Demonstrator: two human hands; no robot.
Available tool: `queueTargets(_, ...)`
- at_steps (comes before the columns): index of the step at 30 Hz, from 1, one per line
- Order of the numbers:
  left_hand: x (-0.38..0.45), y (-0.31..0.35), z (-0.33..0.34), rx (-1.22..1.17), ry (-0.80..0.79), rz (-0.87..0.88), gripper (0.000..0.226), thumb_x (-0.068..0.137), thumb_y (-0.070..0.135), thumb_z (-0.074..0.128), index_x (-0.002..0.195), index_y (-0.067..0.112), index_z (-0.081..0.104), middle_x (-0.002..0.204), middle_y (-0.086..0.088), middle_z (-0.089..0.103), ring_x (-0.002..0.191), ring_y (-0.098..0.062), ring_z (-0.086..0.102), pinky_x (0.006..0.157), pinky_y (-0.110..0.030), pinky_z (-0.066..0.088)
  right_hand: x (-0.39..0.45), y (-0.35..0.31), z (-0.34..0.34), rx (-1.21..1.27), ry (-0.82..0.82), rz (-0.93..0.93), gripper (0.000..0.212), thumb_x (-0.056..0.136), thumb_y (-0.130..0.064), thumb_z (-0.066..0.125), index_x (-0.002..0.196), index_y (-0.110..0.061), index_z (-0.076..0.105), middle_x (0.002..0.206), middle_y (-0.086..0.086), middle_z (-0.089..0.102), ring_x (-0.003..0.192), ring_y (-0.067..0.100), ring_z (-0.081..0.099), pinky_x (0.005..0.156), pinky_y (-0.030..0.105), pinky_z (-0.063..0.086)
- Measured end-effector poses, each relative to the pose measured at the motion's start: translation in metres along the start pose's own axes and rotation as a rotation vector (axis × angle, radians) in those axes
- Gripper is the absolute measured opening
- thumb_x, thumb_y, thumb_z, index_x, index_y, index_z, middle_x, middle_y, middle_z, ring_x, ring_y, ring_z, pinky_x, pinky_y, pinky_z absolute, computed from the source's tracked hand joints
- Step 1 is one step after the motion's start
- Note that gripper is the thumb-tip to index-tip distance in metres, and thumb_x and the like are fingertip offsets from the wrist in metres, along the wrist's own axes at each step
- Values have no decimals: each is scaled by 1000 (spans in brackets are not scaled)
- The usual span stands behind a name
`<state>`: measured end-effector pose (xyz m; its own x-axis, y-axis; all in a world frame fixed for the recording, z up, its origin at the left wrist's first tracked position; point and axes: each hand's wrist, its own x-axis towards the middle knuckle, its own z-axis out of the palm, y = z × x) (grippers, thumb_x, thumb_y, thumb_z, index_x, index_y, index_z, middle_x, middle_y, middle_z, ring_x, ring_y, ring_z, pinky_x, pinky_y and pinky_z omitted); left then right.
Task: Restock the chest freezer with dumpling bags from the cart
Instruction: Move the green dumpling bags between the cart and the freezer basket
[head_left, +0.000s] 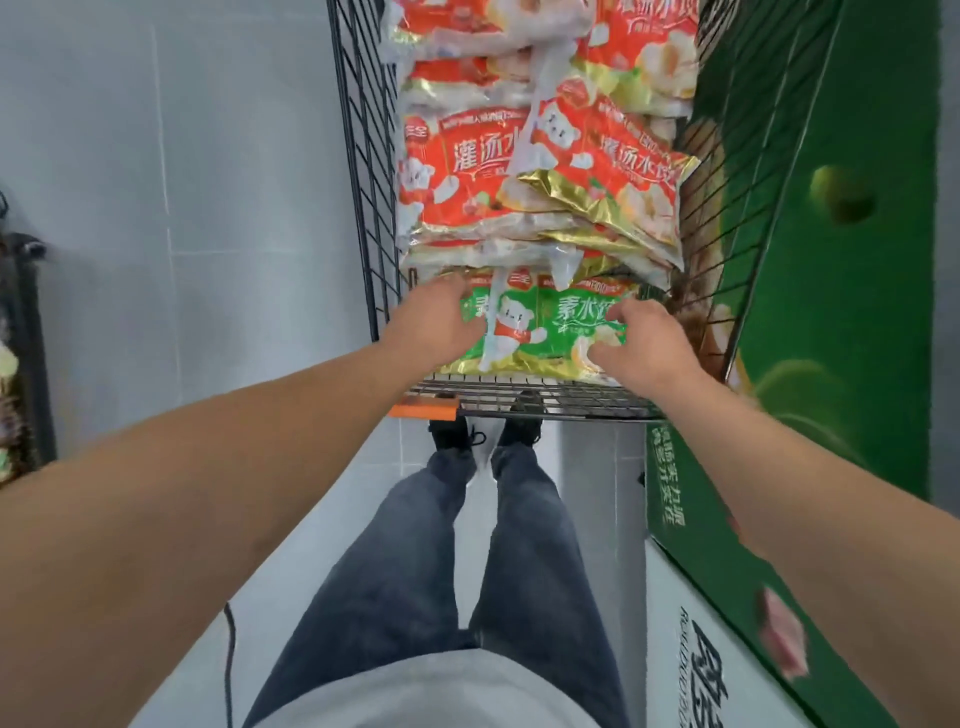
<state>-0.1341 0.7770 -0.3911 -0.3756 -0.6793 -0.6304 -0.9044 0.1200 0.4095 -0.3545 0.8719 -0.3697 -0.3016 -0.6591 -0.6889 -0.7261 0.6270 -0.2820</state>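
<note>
Green-printed dumpling bag (550, 332) lies at the near end of the wire cart (524, 400), at 12 o'clock from your body. Your left hand (434, 322) holds its 9 o'clock edge, fingers curled over the bag. Your right hand (641, 345) holds its 3 o'clock edge, fingers curled onto the film. Red dumpling bags (540, 171) are stacked farther along the cart, overlapping the green bag's far edge. At 3 o'clock stands a green box (810, 332).

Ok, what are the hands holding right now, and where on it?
Both are on the green dumpling bag in the cart: left hand at its left edge, right hand on its right side, fingers curled. Whether either grip has fully closed cannot be told.
</note>
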Motion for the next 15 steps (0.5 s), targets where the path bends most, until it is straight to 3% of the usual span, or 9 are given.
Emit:
queueTargets(6,42,-6,38,-53,-63,-90,55,93,37,60,139,8,52,133,-14,61,121,-33,57,97,-38,49,54,13,23,6,-122,100,57,87,-28,68,139,-12,50,144,14,44,128,30,48,100,32,40)
queueTargets(11,81,-8,73,-157,-80,-196,58,92,37,63,140,8,50,129,-11,62,115,-27,59,79,-24,38,87,33,44,22,-168,152,59,88,-29,67,141,-12,48,145,13,41,128,30,47,96,29,39)
queueTargets(15,104,-7,95,-249,-51,-276,46,93,29,61,131,4,52,119,-14,63,107,-31,61,81,-31,47,111,45,58,77,-182,220,64,87,-28,69,143,-11,46,149,13,40,129,31,48,99,31,42)
